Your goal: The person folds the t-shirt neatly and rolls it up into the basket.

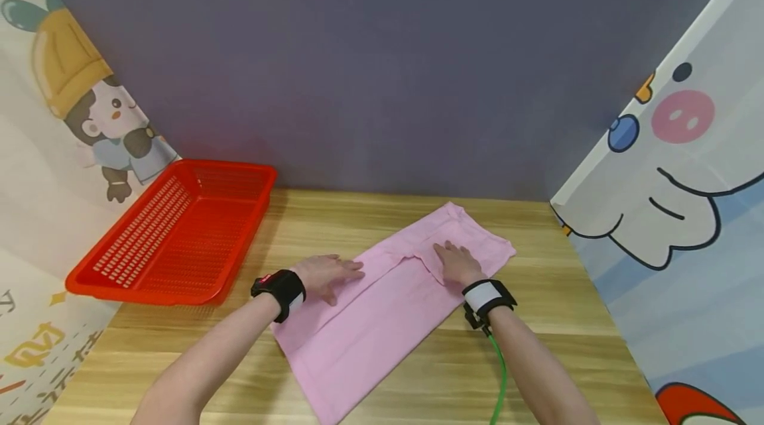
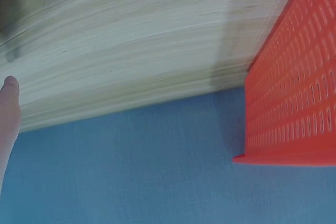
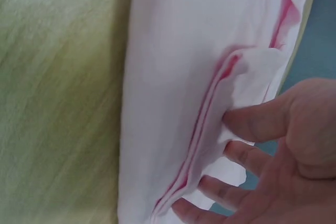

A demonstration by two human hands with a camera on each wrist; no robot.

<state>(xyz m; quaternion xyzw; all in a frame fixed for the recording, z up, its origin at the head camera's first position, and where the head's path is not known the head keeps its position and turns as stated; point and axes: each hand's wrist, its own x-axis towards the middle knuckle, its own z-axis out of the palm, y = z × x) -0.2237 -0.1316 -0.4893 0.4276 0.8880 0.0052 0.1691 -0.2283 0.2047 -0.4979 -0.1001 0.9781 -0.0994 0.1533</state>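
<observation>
A pink cloth garment (image 1: pixel 382 329), folded into a long strip, lies slantwise on the wooden table. Along its far side a folded-over layer runs lengthwise, and a folded flap covers part of its right end. My left hand (image 1: pixel 328 276) rests on the far left part of the cloth with fingers stretched out. On the flap at the right end, my right hand (image 1: pixel 459 264) presses with spread fingers. The right wrist view shows the fingertips of the right hand (image 3: pixel 262 156) on the layered pink cloth (image 3: pixel 163 77). Only one finger (image 2: pixel 9 106) of the left hand appears in the left wrist view.
A red perforated plastic basket (image 1: pixel 239 213) stands on the left of the table (image 1: pixel 537 319). A grey-blue panel (image 1: pixel 370 80) rises behind the table, with printed cartoon walls on both sides. From the right wristband hangs a green cable (image 1: pixel 503 372).
</observation>
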